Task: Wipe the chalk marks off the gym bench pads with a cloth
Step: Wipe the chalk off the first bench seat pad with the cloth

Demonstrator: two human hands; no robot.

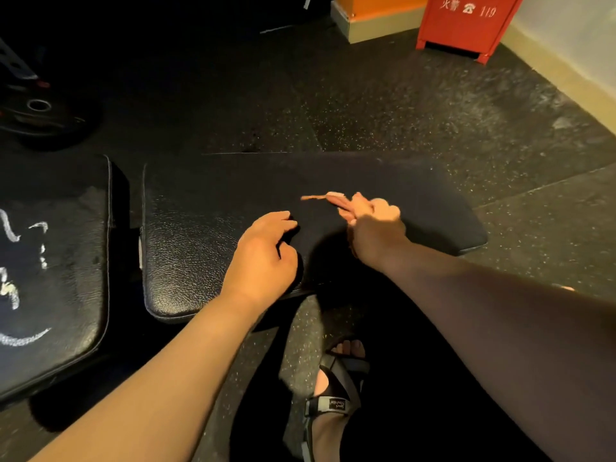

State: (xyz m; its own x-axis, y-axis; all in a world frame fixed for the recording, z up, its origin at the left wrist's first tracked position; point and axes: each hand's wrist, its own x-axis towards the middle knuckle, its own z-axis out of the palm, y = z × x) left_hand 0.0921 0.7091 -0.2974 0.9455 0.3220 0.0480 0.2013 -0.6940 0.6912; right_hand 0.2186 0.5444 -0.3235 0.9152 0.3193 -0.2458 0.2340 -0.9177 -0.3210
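Dark cloth (400, 188), judged limp and light, on bench pad (186, 235): left hand (263, 255) pinches its edge, the likeliest hold; grip of right hand (376, 228) indiscernible.

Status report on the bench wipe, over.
Left hand grips dark cloth; right hand beside it, grip unclear. Chalk marks on left pad, unwiped. Nothing in the way.

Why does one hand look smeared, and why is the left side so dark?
Head view: the right hand is smeared by motion blur and trails a pale streak. The floor is brightest at upper right, while the chalk-marked pad at far left sits in shadow. The near pad shows speckled glare on its grain. The wide lens bends straight edges.
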